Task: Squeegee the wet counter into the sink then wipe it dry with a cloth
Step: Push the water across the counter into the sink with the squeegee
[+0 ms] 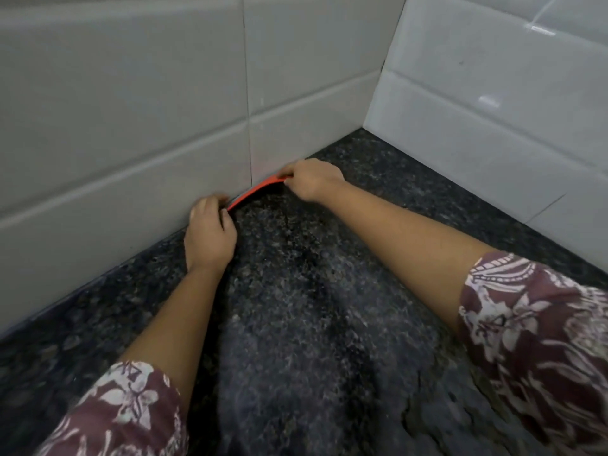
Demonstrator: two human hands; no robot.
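Wet granite counter [296, 324] nearest. Left hand [210, 232], right hand [312, 184] pinching ends of red squeegee [255, 190], bowed at tiled wall [131, 126]. Squeegee step starting; next: pull stroke toward unseen sink.

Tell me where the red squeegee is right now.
Head view, centre: the red squeegee rests on the dark counter against the tiled wall, its ends gripped by the left hand and the right hand.
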